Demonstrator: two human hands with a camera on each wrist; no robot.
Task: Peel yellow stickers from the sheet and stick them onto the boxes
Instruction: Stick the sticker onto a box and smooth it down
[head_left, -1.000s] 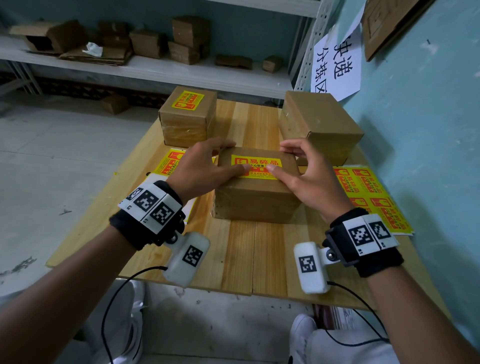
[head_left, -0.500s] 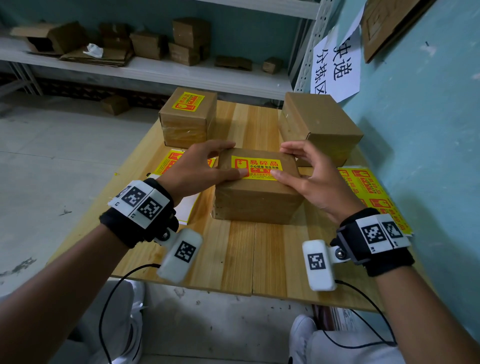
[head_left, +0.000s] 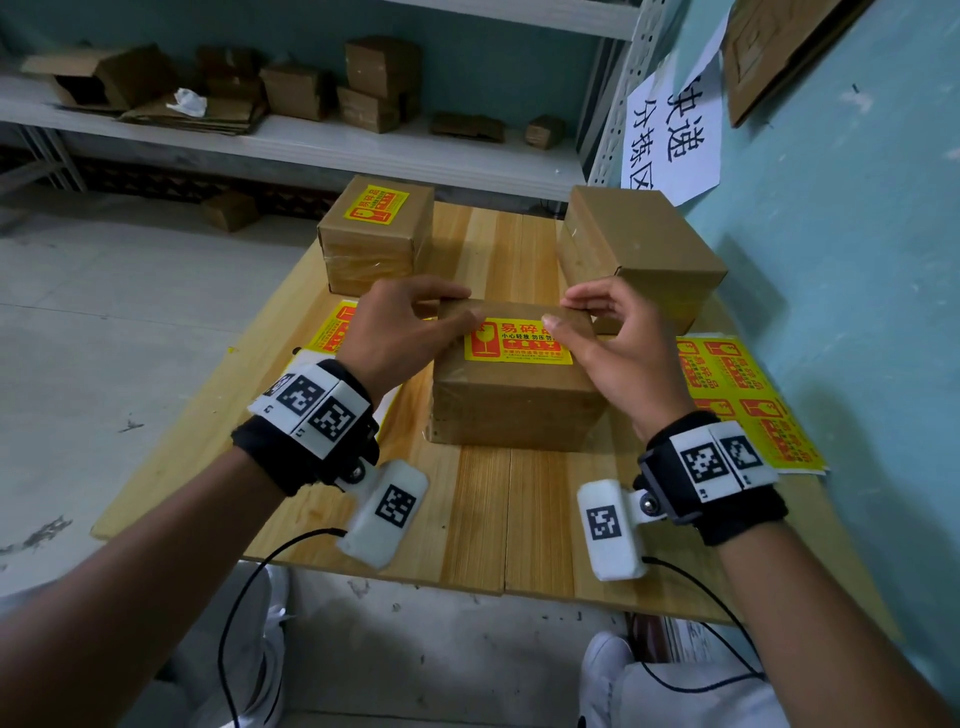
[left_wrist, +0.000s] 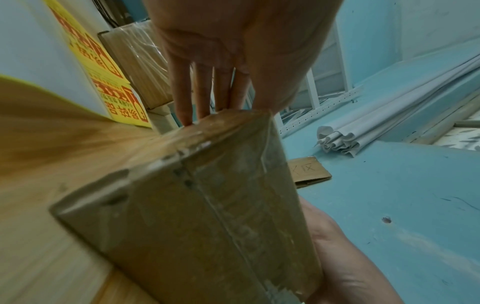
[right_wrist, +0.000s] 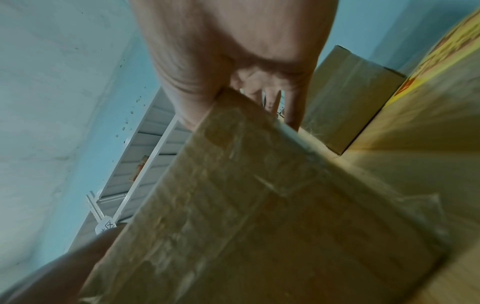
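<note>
A brown cardboard box (head_left: 514, 400) sits mid-table with a yellow sticker (head_left: 519, 345) on its top. My left hand (head_left: 467, 305) grips the box's far left corner, thumb on top beside the sticker and fingers (left_wrist: 202, 92) down the side. My right hand (head_left: 561, 312) grips the far right corner, its thumb over the sticker's right end. One yellow sticker sheet (head_left: 748, 400) lies to the right of the box; another sheet (head_left: 332, 332) lies partly under my left hand. A stickered box (head_left: 374, 249) stands far left and a plain box (head_left: 639, 244) far right.
The wooden table (head_left: 493, 519) butts against a blue wall (head_left: 857, 260) on the right. A white shelf (head_left: 311, 140) with several cardboard boxes runs behind it. The floor drops away at the table's left and near edges.
Both hands slid from pressing the sticker flat to the box's far corners, with fingers now curled over the far edge. The box has stayed in place.
</note>
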